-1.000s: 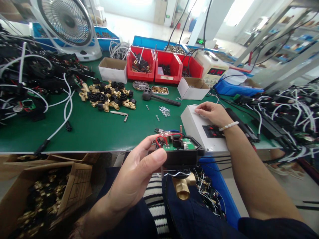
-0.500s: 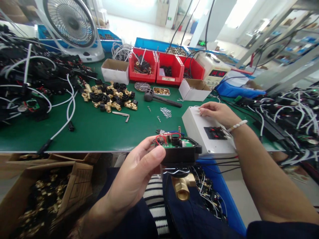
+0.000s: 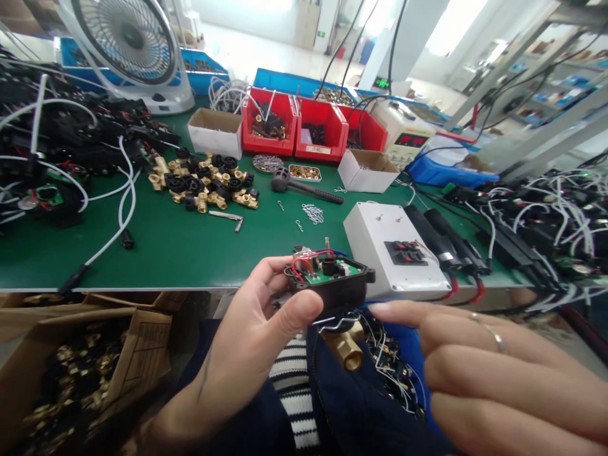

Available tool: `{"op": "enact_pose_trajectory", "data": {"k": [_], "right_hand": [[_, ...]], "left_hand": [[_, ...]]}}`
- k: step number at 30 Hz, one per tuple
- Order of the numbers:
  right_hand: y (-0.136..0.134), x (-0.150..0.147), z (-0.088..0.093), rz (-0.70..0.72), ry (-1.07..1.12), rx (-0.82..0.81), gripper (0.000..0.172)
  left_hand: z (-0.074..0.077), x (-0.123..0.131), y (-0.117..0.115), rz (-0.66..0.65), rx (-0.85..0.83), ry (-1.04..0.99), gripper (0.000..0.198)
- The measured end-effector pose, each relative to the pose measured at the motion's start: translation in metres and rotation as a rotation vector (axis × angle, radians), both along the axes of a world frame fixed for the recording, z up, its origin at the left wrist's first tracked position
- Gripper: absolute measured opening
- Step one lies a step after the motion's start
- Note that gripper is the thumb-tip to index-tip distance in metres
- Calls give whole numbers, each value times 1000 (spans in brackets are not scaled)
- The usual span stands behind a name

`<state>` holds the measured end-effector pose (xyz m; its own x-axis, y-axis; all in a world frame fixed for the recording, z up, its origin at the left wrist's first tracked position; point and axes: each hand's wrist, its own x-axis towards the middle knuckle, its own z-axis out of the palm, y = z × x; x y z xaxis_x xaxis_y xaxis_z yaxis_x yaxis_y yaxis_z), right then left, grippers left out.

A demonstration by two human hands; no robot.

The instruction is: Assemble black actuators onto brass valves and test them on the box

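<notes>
Thumb and fingers of the left hand clamp the black actuator housing from its left side, circuit board up, over the lap just short of the edge of the green table; the brass valve hangs beneath it. The right hand is empty, fingers stretched leftward, index tip just right of housing and valve, near but seemingly apart.

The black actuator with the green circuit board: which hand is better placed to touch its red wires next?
Probably the right hand: it is free, with its fingers extended close beside the black actuator. The left hand is occupied, gripping it from the left side.
</notes>
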<state>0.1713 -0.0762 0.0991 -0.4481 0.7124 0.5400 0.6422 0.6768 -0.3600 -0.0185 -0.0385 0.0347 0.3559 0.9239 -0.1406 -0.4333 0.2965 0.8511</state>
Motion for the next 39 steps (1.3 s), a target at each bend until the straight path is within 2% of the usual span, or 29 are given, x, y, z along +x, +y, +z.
{"op": "enact_pose_trajectory", "data": {"k": [5, 16, 21, 24, 29, 31, 33, 34, 37, 39], "right_hand": [[10, -11, -3, 193, -275, 18, 48], [9, -21, 1, 153, -373, 30, 41], [16, -28, -5, 220, -337, -30, 39], [10, -31, -9, 249, -312, -31, 38], [-6, -20, -10, 51, -95, -47, 35], [-4, -11, -13, 50, 18, -48, 27], [3, -5, -19, 44, 109, -10, 10], [6, -4, -25, 13, 158, 21, 12], [15, -6, -43, -81, 302, 65, 66], [16, -8, -53, -36, 354, -16, 86]], "left_hand": [[4, 0, -2, 115, 92, 139, 45], [7, -1, -3, 248, 146, 259, 45], [2, -5, -2, 303, 156, 309, 43], [1, -7, -1, 242, 124, 222, 45], [3, -8, -1, 75, 13, 20, 54], [3, -8, -1, 28, -3, -16, 57], [3, -8, -1, 5, -9, -18, 58], [2, -8, -1, 3, -6, -16, 57], [1, -5, -1, -18, 4, -61, 51], [-1, -4, -1, -59, 8, -134, 46]]}}
